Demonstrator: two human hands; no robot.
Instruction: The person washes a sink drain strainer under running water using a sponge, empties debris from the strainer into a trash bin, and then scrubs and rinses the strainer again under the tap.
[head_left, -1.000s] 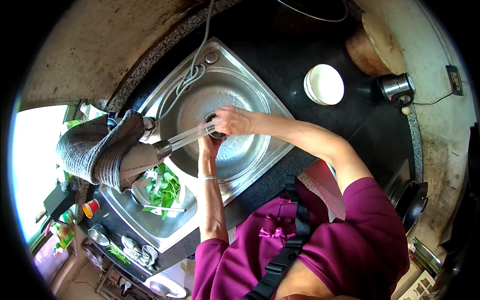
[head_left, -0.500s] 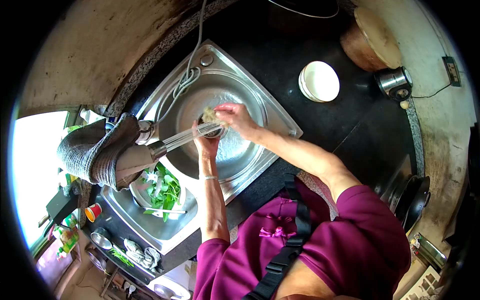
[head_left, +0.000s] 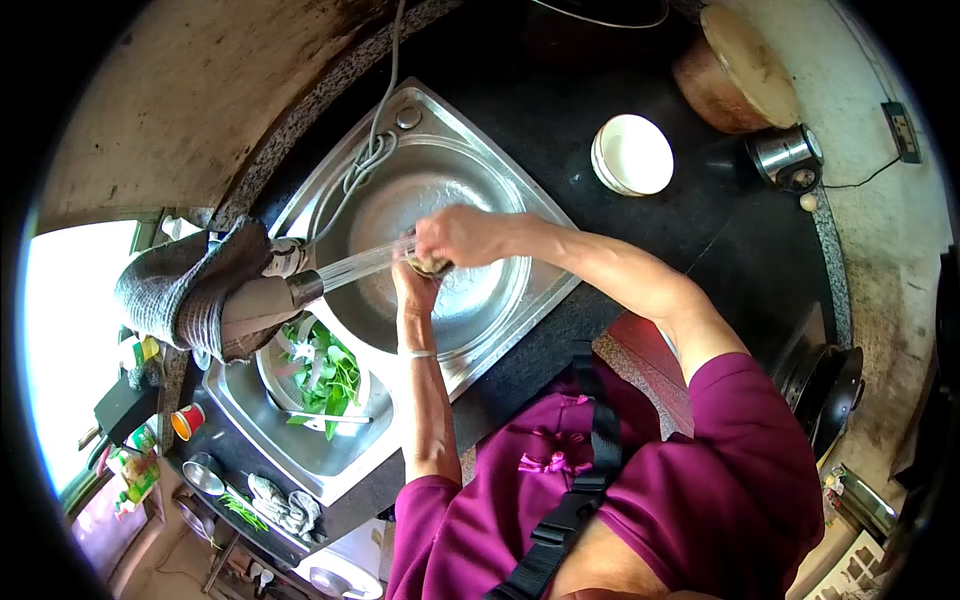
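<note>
The left hand [head_left: 413,292] holds a small dish [head_left: 431,268]; the right hand [head_left: 458,236] curls over it, grip hidden. The sink [head_left: 487,308] is below them.

Leafy greens [head_left: 338,378] lie near a running faucet [head_left: 262,305] at a kitchen's steel sink [head_left: 470,320], bowls [head_left: 640,155] and a pot [head_left: 712,92] on the countertop [head_left: 730,240].

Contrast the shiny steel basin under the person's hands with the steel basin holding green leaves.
Shape: the wide steel basin is round; the steel leaf basin has straighter edges.
Size: the wide basin looks larger than the leaf basin.
Above the wide basin are the left hand, right hand and clear water stream; green leaves sit in the leaf basin.
Both are shiny metal.
</note>
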